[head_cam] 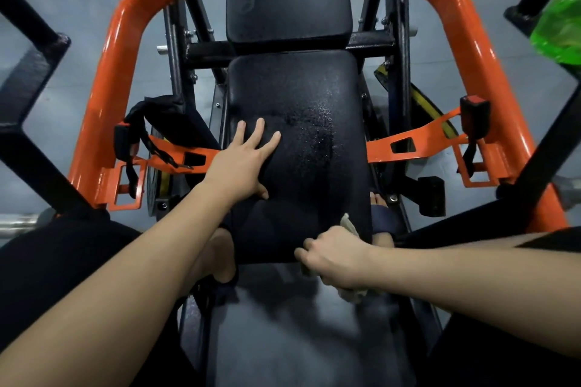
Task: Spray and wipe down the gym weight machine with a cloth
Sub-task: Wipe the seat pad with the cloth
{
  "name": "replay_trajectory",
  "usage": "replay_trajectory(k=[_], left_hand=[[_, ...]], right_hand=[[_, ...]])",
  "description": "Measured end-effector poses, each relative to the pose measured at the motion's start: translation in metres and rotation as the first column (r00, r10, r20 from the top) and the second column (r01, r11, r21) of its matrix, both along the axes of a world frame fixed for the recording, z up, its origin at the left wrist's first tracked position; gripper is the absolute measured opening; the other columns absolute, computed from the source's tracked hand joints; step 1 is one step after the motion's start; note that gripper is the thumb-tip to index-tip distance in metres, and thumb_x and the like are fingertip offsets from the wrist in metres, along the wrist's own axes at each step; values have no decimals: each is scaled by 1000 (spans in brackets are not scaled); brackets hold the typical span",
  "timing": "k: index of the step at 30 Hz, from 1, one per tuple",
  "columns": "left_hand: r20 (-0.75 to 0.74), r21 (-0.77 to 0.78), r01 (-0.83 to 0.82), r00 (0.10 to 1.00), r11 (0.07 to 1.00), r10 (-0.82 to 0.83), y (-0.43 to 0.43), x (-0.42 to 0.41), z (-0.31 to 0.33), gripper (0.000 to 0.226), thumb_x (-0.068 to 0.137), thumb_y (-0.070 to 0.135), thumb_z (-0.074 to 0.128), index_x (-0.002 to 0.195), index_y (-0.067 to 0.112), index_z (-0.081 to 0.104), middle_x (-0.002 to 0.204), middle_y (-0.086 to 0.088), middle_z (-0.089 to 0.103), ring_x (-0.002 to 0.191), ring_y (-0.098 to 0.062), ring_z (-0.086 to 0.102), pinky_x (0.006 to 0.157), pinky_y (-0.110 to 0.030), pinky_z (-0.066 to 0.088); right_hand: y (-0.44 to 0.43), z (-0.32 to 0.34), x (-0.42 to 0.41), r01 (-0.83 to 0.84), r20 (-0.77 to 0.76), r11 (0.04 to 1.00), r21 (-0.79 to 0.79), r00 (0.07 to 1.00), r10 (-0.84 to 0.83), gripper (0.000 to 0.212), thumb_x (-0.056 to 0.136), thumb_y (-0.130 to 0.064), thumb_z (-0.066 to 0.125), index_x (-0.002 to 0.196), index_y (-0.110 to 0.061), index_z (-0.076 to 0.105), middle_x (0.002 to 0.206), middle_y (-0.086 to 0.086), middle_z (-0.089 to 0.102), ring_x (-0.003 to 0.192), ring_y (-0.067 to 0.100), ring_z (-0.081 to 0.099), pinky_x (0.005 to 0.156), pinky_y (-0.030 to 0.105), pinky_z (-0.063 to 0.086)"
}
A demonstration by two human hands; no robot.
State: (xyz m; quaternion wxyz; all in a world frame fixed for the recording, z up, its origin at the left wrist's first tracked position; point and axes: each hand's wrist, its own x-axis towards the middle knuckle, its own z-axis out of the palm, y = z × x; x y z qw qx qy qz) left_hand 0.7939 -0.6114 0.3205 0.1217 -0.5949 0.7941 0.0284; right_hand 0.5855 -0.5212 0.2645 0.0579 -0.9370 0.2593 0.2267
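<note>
Shows seat pad (301, 97) running lengthwise straight ahead, spray droplets (320, 126) beading right of centre. Rests left hand (242, 163) flat, fingers spread, on its left side; grips cloth (350, 223) in right hand (333, 254) at near right corner, in line with the droplets.

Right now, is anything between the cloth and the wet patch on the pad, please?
Nothing visible. The right hand holds the cloth at the near end of the pad; the left hand rests left of the wet patch.
</note>
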Motion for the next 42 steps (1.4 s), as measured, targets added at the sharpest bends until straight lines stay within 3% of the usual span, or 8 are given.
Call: replay_trajectory(k=[8, 13, 18, 22, 28, 33, 38, 42], left_hand=[[16, -6, 7, 1000, 1000, -7, -2, 0, -2, 130, 72, 56, 84, 162, 34, -8, 170, -3, -18, 156, -37, -9, 99, -44, 52], [5, 0, 3, 1000, 1000, -3, -2, 0, -1, 130, 72, 55, 84, 162, 35, -9, 169, -2, -19, 156, -36, -11, 99, -44, 52], [10, 6, 2, 1000, 1000, -2, -2, -1, 0, 130, 73, 55, 84, 162, 34, -9, 169, -2, -19, 156, -37, -11, 100, -43, 52], [3, 5, 4, 1000, 1000, -4, -3, -1, -1, 130, 72, 55, 84, 162, 35, -8, 169, -2, -19, 156, -37, -11, 99, -43, 52], [-40, 47, 3, 999, 999, -1, -7, 0, -4, 132, 71, 50, 87, 163, 32, -7, 169, -5, -18, 155, -40, -13, 110, -45, 44], [-24, 68, -13, 1000, 998, 15, -6, -4, -1, 132, 72, 47, 87, 163, 29, -6, 169, -8, -19, 154, -43, -14, 117, -51, 35], [-20, 71, -16, 1000, 997, 18, -3, -3, 2, 131, 74, 47, 87, 163, 30, -8, 169, -7, -19, 154, -41, -14, 115, -49, 37], [-11, 70, -16, 1000, 997, 16, -2, -5, 4, 130, 75, 46, 86, 163, 29, -8, 169, -7, -20, 154, -42, -14, 111, -48, 42]], right_hand=[[-42, 23, -4, 247, -41, 969, 24, 968, -246, 51, 75, -42, 76, 117, -22, 56, 117, 4, 66, 103, 34, 68, 70, 37, 46], [-92, 55, -23, 441, 43, 896, -54, 898, -439, 41, 71, -41, 77, 94, -28, 46, 110, 5, 67, 101, 34, 67, 67, 34, 43], [-141, 77, -50, 702, 375, 712, -16, 664, -647, 32, 86, -26, 65, 105, -16, 42, 113, 14, 61, 99, 39, 62, 72, 40, 44], [-156, 75, -65, 800, 585, 598, -44, 506, -634, 29, 98, -20, 55, 120, -7, 42, 118, 20, 54, 100, 43, 59, 72, 42, 40], [-121, 56, -39, 699, 364, 706, -113, 691, -625, 40, 94, -34, 52, 122, -9, 38, 118, 17, 51, 98, 46, 64, 69, 41, 38], [-71, 49, -36, 562, 130, 818, -125, 826, -548, 78, 78, -48, 74, 131, -7, 33, 125, 15, 41, 99, 38, 64, 72, 39, 49], [-27, 40, -48, 530, -26, 848, -24, 847, -530, 60, 84, -18, 71, 130, -9, 33, 121, 13, 40, 101, 38, 62, 68, 41, 45], [-30, 50, -59, 536, -160, 841, 75, 839, -521, 47, 88, -19, 69, 125, -12, 42, 117, 11, 47, 103, 38, 61, 74, 43, 49]])
